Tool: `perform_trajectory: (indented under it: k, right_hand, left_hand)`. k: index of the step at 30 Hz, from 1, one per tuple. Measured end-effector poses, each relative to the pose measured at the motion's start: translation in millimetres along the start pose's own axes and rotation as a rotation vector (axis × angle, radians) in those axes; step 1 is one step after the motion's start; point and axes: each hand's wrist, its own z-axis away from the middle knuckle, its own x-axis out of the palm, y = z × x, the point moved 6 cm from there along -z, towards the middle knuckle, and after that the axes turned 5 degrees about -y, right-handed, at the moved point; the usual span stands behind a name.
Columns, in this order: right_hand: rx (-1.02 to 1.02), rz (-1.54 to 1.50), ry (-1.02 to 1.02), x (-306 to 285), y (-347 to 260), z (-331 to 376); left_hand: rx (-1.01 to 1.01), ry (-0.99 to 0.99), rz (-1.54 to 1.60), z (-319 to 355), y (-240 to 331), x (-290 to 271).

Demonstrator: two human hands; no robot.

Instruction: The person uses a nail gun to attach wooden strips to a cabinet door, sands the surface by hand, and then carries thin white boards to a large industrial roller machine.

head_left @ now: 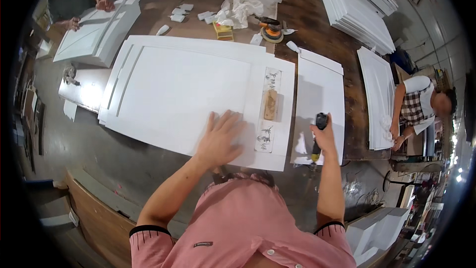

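Note:
A large white panel (pixel 188 87) with a raised border lies on the stack before me. My left hand (pixel 222 136) rests on it near its front edge, fingers spread and holding nothing. A worn tan block (pixel 270 105) lies on a pale strip with dark markings (pixel 267 138) along the panel's right side. My right hand (pixel 325 136) is closed round a black handheld power tool with a yellow band (pixel 316 150); its exact kind is unclear. The tool is over the front end of a narrower white panel (pixel 320 87), with its tip toward me.
An orange-and-black sander (pixel 271 31), crumpled white cloth (pixel 240 10) and yellow box (pixel 223 31) lie on the brown table (pixel 310 17). White panels (pixel 357 20) are stacked at the far right. One person works at the right panels (pixel 378 99), another at the left stack (pixel 94 32).

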Motion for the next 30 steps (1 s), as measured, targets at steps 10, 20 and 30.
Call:
perform_trajectory:
  k: [10, 20, 30]
  right_hand:
    - [-0.367, 0.351, -0.184, 102, -147, 31]
    - [-0.643, 0.466, -0.004, 136, -164, 46]
    - [-0.405, 0.396, 0.414, -3, -77, -17]
  left_hand:
    - [-0.074, 0.000, -0.134, -4, 5, 4]
    - [-0.091, 0.004, -0.172, -6, 16, 0]
    - [-0.045, 0.076, -0.221, 6, 11, 8]
